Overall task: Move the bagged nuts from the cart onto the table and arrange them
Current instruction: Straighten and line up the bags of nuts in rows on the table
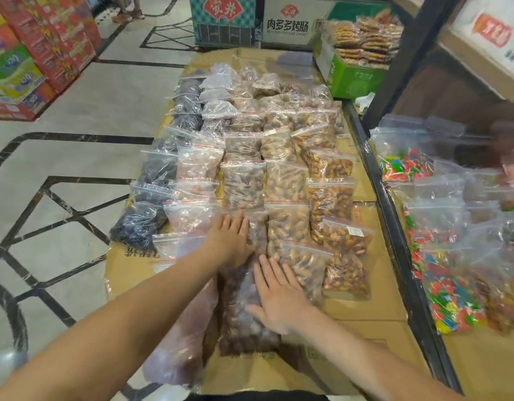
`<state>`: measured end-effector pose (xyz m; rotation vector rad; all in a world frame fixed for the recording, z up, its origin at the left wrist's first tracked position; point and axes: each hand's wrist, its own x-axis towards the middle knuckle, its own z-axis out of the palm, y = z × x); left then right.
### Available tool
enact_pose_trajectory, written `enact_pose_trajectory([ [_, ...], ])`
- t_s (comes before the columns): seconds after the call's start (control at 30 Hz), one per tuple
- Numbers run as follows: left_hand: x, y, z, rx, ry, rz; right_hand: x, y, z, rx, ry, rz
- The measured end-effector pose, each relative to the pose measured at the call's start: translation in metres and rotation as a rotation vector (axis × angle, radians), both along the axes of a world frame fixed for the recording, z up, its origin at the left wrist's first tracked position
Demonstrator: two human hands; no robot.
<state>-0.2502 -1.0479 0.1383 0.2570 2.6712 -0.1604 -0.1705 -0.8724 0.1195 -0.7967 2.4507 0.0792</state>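
From the head camera we look down on a table (pixel 374 287) covered with flattened cardboard, where the bagged nuts (pixel 287 180) lie in rows running from near to far. Our left hand (pixel 231 241) lies flat, fingers straight and slightly spread, pressing down on a small bag (pixel 257 230) in the middle row; it grips nothing. Our right hand (pixel 276 293) is also flat with fingers extended and fanned, resting on the near dark-brown bag (pixel 244 322), its fingertips reaching toward the bag of pale nuts (pixel 303 270) just to the right. Neither hand curls round anything.

At the left edge of the rows sit bags of dark, nearly black contents (pixel 140 224), then pinkish bags (pixel 192 215), then brown and orange ones further right. A soft pinkish plastic bag (pixel 180 342) lies near us on the left, partly under our left forearm, and we cannot make out what is in it.

To the right, beyond a dark rail (pixel 394 227), bags of colourful candy (pixel 449 296) lie piled; the far-right ones are blurred and cut off by the frame. A green box (pixel 351 79) of packaged snacks stands at the far right of the table.
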Motion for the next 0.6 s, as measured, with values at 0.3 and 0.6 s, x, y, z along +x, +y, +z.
enact_pose_trajectory([
  [0.3,-0.060,-0.008,0.010,0.112,0.054,-0.112,-0.070,-0.028,0.043,-0.292,0.089,-0.242],
  [0.6,-0.133,-0.015,0.012,0.074,-0.002,-0.008,-0.135,-0.023,0.037,-0.137,-0.005,-0.062],
])
